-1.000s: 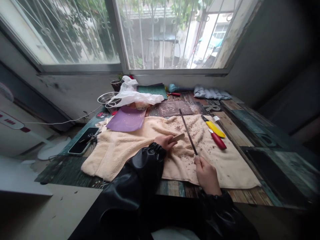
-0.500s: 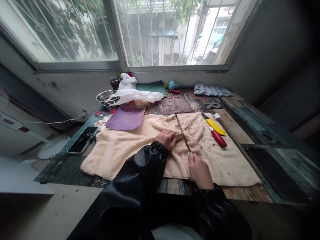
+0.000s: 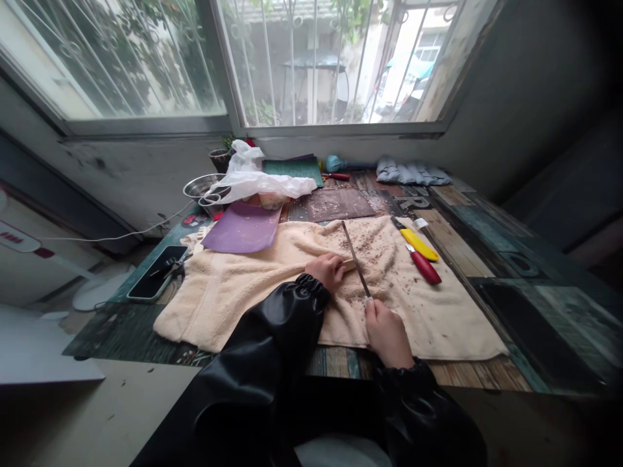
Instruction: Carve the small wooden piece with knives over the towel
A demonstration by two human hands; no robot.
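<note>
head view: left hand (image 3: 327, 270) grips wood piece (image 3: 347, 264); right hand (image 3: 387, 333) clenches file (image 3: 355, 260) (laid across the wood) over towel (image 3: 233, 285).

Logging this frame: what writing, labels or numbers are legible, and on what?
"R": large pale letter printed on the tabletop, beyond the towel.
Red markings on the white appliance, far left: too blurred.
Round sticker beside the purple mat: too small.
File in the right hand, wooden piece in the left hand: no text visible.
</note>
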